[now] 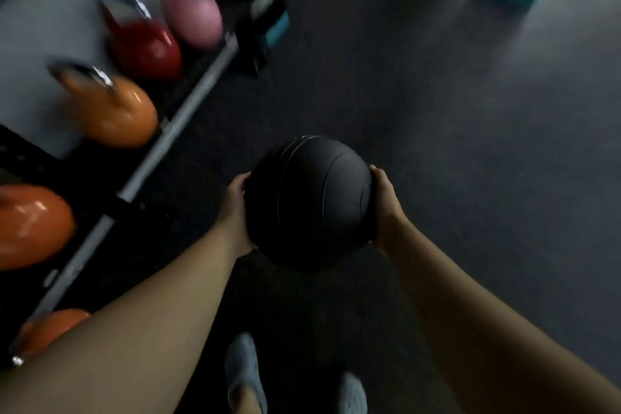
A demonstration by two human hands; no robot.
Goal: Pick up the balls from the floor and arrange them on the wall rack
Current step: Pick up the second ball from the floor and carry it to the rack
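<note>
The ball (309, 202), black and faintly seamed, was held in the air above the dark floor (437, 111), in front of the person's body and well clear of everything else. The left hand (235, 212) pressed flat on the ball's left side and the right hand (386, 208) on its right side, so each grip was wide open in shape yet closed on the ball, palms cupping it, with most of the fingers hidden round it.

The step in hand looked like the carry to the rack. To do it well, the palms should stay opposite each other and a little under the ball's middle, elbows close, and the ball should go up level, because it seemed heavy and smooth. The feet (245, 376), below the ball, should stay out from under it.

To the ball's left ran a grey rail (188, 118) with kettlebells along it: 1 pink (195, 17), 1 red (148, 50) and at least 2 orange (114, 114). Whether this rail belonged to the wall rack could not be told through the blur.

No brand, label or writing could be read anywhere, on the ball or beyond it.
</note>
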